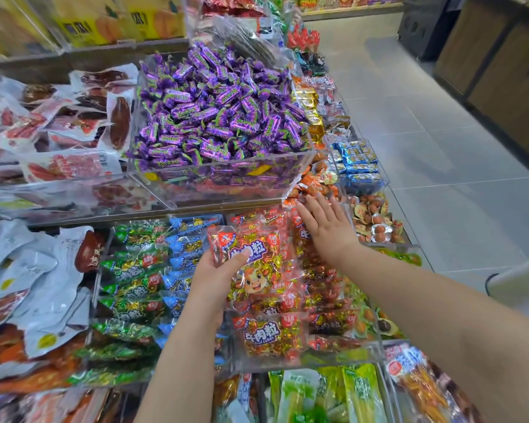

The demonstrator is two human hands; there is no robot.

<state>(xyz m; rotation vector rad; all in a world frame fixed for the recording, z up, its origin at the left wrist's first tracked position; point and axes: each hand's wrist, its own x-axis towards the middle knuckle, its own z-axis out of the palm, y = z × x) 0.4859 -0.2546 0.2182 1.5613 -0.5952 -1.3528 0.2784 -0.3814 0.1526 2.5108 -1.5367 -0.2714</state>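
Fingers of the left hand (217, 271) pinch a red beef-cube bag (258, 270); right hand (329, 225), flat just beyond, seemingly presses stacked bags (272, 216). Hold them down while sliding it in.

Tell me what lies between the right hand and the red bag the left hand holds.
In the head view, more red bags fill the stretch from the right hand to the held red bag.
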